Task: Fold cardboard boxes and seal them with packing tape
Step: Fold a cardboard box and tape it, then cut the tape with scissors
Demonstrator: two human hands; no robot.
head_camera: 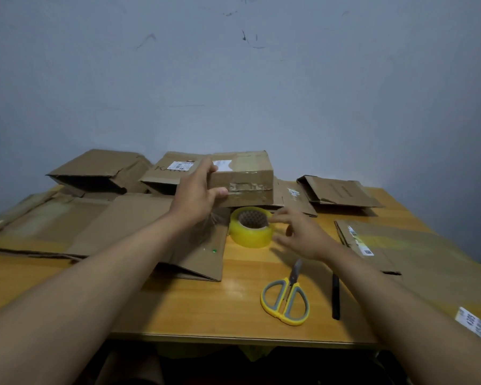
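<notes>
A folded cardboard box [245, 179] with old tape and a white label is held up at the back middle of the wooden table [206, 309]. My left hand [197, 190] grips its left end, thumb on the front face. Just below and in front of it lies a yellow roll of packing tape [251, 231], flat on the table. My right hand [300, 232] hovers at the roll's right side, fingers spread and touching or nearly touching its rim.
Flattened cardboard [100, 226] covers the left of the table, more flat boxes [342, 191] lie at the back and right [417, 254]. Yellow-handled scissors [286, 298] and a black pen [335, 297] lie near the front edge.
</notes>
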